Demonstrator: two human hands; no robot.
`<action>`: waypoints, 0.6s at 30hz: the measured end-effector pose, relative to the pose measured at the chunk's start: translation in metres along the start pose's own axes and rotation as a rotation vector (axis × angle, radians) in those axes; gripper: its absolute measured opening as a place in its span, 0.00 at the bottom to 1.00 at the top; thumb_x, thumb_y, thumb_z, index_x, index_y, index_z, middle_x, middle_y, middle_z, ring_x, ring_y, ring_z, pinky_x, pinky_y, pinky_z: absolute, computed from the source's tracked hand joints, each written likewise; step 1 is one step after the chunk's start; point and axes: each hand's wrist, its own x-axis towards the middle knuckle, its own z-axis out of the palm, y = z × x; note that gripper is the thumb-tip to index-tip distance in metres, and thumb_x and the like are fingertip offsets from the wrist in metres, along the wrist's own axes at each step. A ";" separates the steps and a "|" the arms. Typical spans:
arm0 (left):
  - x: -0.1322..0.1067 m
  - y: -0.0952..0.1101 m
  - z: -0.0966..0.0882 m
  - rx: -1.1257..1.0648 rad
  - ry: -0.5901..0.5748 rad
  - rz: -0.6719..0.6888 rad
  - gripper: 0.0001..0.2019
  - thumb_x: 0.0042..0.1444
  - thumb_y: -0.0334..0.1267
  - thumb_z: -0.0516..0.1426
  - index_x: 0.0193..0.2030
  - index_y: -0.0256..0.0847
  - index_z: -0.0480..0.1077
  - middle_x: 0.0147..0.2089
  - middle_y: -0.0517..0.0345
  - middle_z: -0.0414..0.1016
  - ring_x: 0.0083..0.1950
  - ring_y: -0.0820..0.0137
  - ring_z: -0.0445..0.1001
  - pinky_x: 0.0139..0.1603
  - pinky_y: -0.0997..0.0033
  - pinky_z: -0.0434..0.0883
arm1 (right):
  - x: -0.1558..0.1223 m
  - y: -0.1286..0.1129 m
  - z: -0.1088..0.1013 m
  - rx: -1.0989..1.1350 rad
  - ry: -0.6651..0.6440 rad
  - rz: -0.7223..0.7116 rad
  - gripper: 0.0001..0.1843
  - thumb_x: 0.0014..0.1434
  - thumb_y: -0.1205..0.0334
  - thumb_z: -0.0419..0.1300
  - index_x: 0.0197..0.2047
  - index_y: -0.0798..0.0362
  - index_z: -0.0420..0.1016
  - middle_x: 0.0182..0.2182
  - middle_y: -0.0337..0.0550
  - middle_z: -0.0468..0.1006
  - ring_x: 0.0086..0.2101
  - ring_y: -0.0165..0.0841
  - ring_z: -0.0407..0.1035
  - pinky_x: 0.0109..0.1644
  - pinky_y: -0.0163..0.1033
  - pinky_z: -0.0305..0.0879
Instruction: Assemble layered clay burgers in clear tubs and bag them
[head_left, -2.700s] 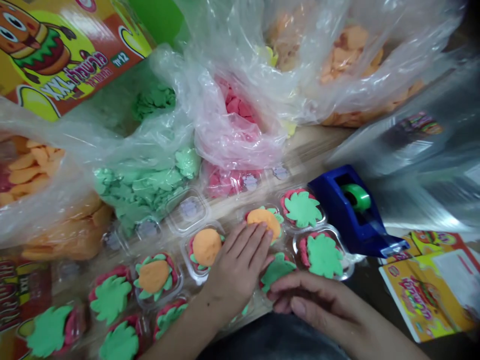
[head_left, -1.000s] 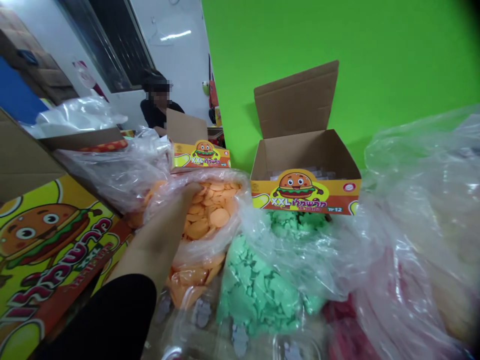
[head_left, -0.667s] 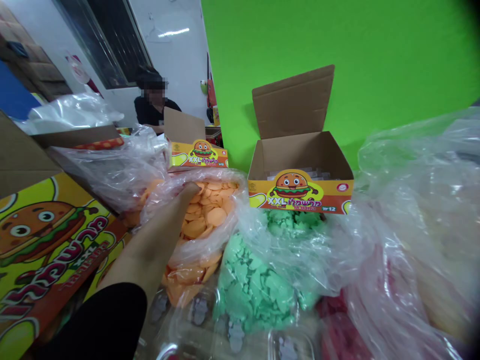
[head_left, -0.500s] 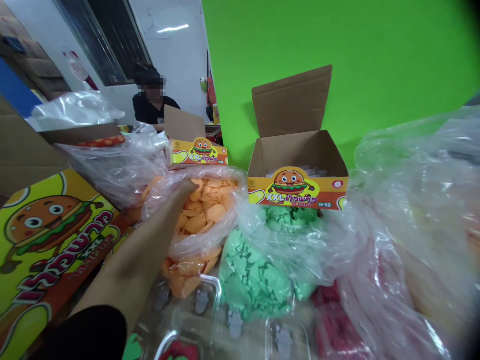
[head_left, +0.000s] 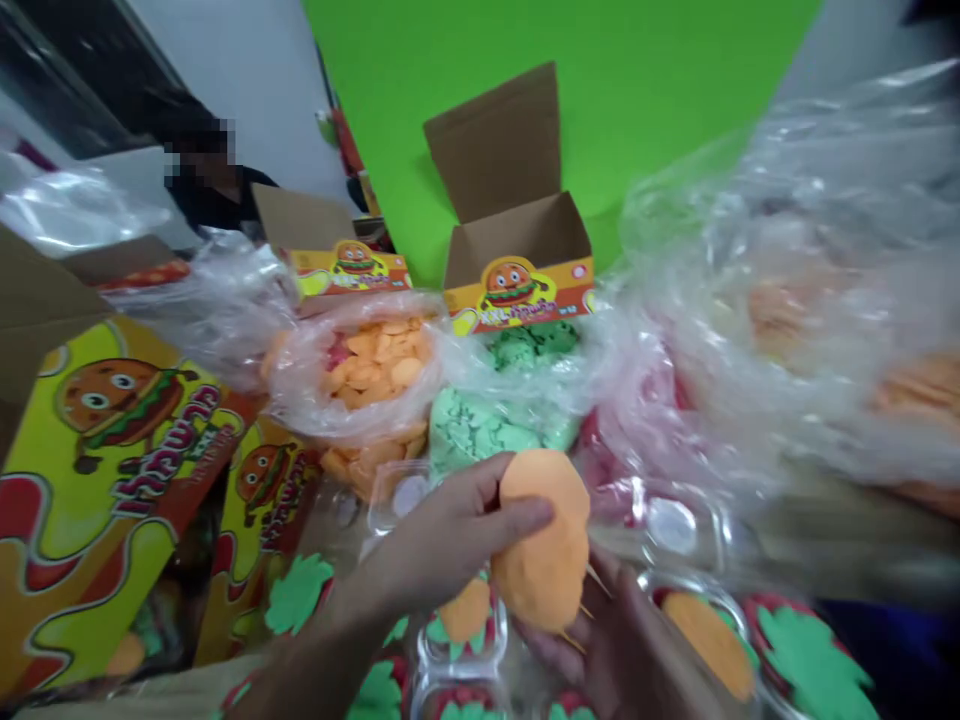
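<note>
My left hand (head_left: pixel 450 535) grips a stack of flat orange candy discs (head_left: pixel 544 540), thumb on top. My right hand (head_left: pixel 615 650) sits just under the stack, palm up, touching its lower edge. Below them lie clear plastic cups (head_left: pixel 461 625) filled with red, green leaf and orange pieces. Behind stands a clear bag of orange discs (head_left: pixel 375 365), beside a bag of green leaf pieces (head_left: pixel 487 425).
Open yellow-and-orange burger-print cartons: one at the back (head_left: pixel 517 280), a large one at left (head_left: pixel 112 450). Bulky clear bags of pink and orange pieces (head_left: pixel 787 330) fill the right. Another person (head_left: pixel 206 180) sits at the far left. A green wall rises behind.
My left hand has come out of the orange-disc bag holding a stack of discs and moved down to meet my right hand, which has come into view. The view has tilted down.
</note>
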 end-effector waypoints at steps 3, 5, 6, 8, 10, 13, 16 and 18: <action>-0.010 -0.009 0.030 -0.091 -0.027 -0.015 0.10 0.54 0.42 0.54 0.41 0.42 0.69 0.35 0.62 0.73 0.34 0.75 0.69 0.31 0.79 0.66 | -0.018 0.006 0.013 0.242 0.023 -0.075 0.15 0.54 0.56 0.61 0.46 0.44 0.72 0.48 0.39 0.72 0.45 0.35 0.69 0.47 0.44 0.67; -0.013 -0.017 0.038 -0.153 -0.039 -0.033 0.10 0.54 0.41 0.55 0.41 0.43 0.69 0.34 0.63 0.72 0.33 0.76 0.69 0.30 0.80 0.66 | -0.034 0.009 0.015 0.215 0.077 -0.096 0.15 0.53 0.61 0.62 0.46 0.45 0.72 0.43 0.39 0.74 0.40 0.32 0.70 0.42 0.40 0.70; -0.013 -0.021 0.040 -0.169 -0.033 -0.046 0.09 0.54 0.41 0.55 0.41 0.43 0.69 0.33 0.63 0.72 0.32 0.77 0.69 0.30 0.80 0.66 | -0.041 0.011 0.013 0.188 0.088 -0.099 0.16 0.53 0.61 0.62 0.46 0.46 0.71 0.42 0.39 0.74 0.38 0.31 0.70 0.39 0.38 0.70; -0.011 -0.029 0.042 -0.173 -0.001 -0.065 0.09 0.53 0.41 0.56 0.40 0.42 0.70 0.32 0.63 0.72 0.31 0.77 0.69 0.31 0.80 0.66 | -0.055 0.016 0.004 0.133 0.072 -0.102 0.16 0.53 0.58 0.61 0.46 0.49 0.71 0.38 0.40 0.75 0.35 0.30 0.70 0.35 0.35 0.70; -0.004 -0.034 0.046 -0.166 0.002 -0.087 0.10 0.53 0.42 0.57 0.40 0.41 0.69 0.32 0.62 0.72 0.32 0.75 0.70 0.32 0.78 0.67 | -0.068 0.022 -0.010 0.086 0.029 -0.089 0.18 0.53 0.56 0.61 0.47 0.51 0.71 0.35 0.41 0.75 0.32 0.28 0.70 0.31 0.32 0.69; 0.017 -0.038 0.068 -0.113 -0.133 -0.138 0.12 0.53 0.42 0.56 0.42 0.41 0.67 0.34 0.59 0.73 0.34 0.72 0.72 0.33 0.74 0.69 | -0.091 0.030 -0.029 0.076 -0.009 -0.040 0.20 0.52 0.55 0.61 0.47 0.54 0.71 0.31 0.40 0.75 0.30 0.24 0.70 0.30 0.25 0.65; 0.048 -0.043 0.113 0.076 -0.222 0.026 0.09 0.55 0.40 0.54 0.41 0.41 0.65 0.36 0.59 0.73 0.36 0.71 0.72 0.37 0.71 0.70 | -0.111 0.033 -0.041 0.159 0.013 -0.056 0.18 0.52 0.56 0.63 0.45 0.56 0.72 0.31 0.38 0.74 0.31 0.22 0.70 0.34 0.23 0.62; 0.069 -0.051 0.149 0.264 -0.198 0.325 0.06 0.56 0.36 0.53 0.40 0.41 0.64 0.40 0.57 0.72 0.42 0.71 0.72 0.44 0.69 0.69 | -0.121 0.033 -0.046 0.205 0.041 -0.069 0.17 0.52 0.56 0.63 0.44 0.55 0.72 0.30 0.37 0.74 0.32 0.22 0.70 0.36 0.24 0.61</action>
